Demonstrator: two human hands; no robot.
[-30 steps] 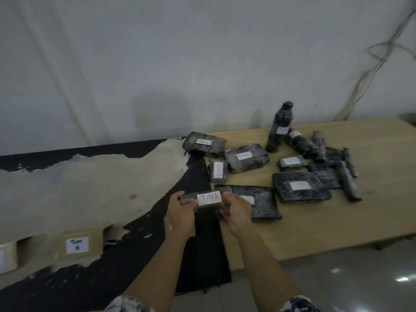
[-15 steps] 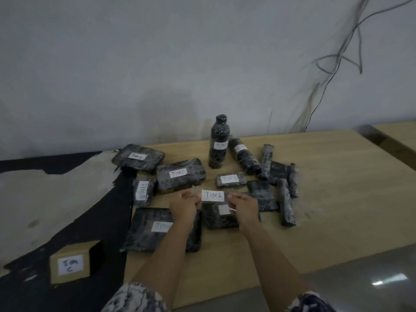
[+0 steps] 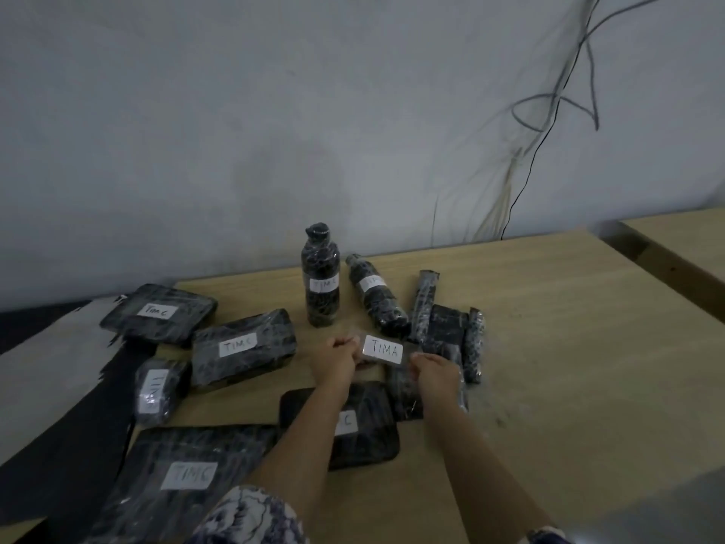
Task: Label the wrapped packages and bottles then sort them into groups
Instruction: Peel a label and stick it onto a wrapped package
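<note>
A light wooden tabletop [image 3: 549, 347] occupied the centre and right of the view, its far edge against a pale grey wall [image 3: 274, 111]. Loose cables [image 3: 549, 111], grey and black, hung down the wall at upper right and reached the far edge of the tabletop. A second wooden surface [image 3: 682, 237] stood at far right, separated from the first by a narrow gap. At left lay a black surface [image 3: 59, 426] with a worn pale patch [image 3: 51, 347].
</note>
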